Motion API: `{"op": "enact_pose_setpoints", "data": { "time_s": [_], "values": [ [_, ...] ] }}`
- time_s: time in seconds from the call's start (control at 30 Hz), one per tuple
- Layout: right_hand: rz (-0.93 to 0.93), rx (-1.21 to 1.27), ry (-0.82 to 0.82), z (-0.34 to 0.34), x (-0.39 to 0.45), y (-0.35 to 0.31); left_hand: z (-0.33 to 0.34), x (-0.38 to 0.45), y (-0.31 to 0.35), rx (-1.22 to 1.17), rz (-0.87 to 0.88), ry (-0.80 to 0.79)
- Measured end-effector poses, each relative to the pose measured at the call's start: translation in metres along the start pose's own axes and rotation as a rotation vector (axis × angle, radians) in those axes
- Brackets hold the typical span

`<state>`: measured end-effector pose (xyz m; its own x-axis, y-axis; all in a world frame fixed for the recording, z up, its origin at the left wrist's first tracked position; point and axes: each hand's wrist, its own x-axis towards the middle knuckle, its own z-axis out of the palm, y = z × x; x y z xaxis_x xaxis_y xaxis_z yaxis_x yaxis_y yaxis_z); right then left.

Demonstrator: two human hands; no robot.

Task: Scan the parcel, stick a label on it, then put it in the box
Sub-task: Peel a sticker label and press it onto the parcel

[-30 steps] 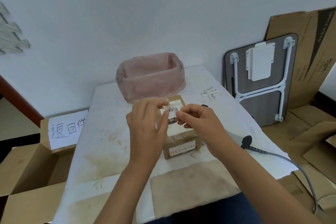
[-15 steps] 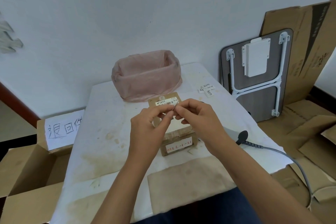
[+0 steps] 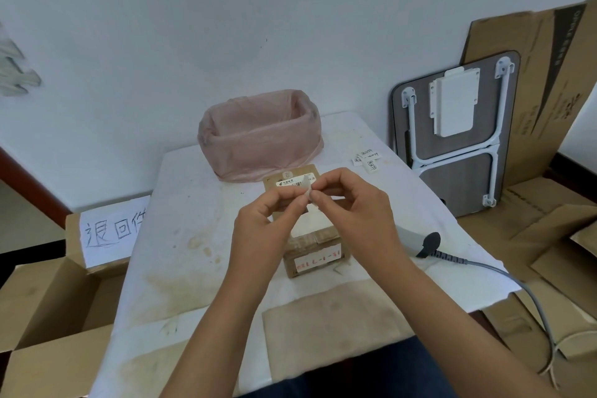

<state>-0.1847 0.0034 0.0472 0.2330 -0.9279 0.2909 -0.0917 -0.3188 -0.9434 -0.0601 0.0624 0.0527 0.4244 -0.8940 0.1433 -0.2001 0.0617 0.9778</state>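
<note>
A small label (image 3: pixel 306 193) is pinched between the fingertips of the left hand (image 3: pixel 265 233) and the right hand (image 3: pixel 358 216), held in the air just above the parcel (image 3: pixel 315 244), which rests on the table (image 3: pixel 181 236). Judging by the grip, the backing is being peeled. The label is best held by its edges, kept flat, then pressed onto a bare patch of the parcel's top, clear of the printed barcode. The scanner (image 3: pixel 426 244) lies just right of the parcel; the box (image 3: pixel 42 294) stands open at the left.

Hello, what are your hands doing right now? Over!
Both hands, left and right, pinching a small label. Parcel on table beneath, unlabelled yet. Nothing blocking.
</note>
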Motion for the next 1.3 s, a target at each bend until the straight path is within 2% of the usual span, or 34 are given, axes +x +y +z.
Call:
{"op": "enact_pose_setpoints", "data": {
  "time_s": [0.37,0.57,0.83,1.0,1.3],
  "values": [
    [0.008,-0.018,0.001,0.001,-0.002,-0.001,-0.001,0.000,0.000,0.059,0.005,0.032],
    [-0.040,-0.127,0.000,0.000,-0.005,-0.002,0.000,-0.001,0.005,0.206,0.059,0.037],
    [-0.046,-0.170,0.012,0.001,-0.002,0.001,0.004,-0.001,0.008,0.470,0.238,0.092],
    [-0.055,-0.194,0.024,0.000,-0.001,0.000,0.008,0.001,0.007,0.489,0.303,0.102],
    [-0.067,-0.201,0.059,0.002,0.000,0.002,0.014,-0.002,0.007,0.502,0.311,0.127]
  ]
}}
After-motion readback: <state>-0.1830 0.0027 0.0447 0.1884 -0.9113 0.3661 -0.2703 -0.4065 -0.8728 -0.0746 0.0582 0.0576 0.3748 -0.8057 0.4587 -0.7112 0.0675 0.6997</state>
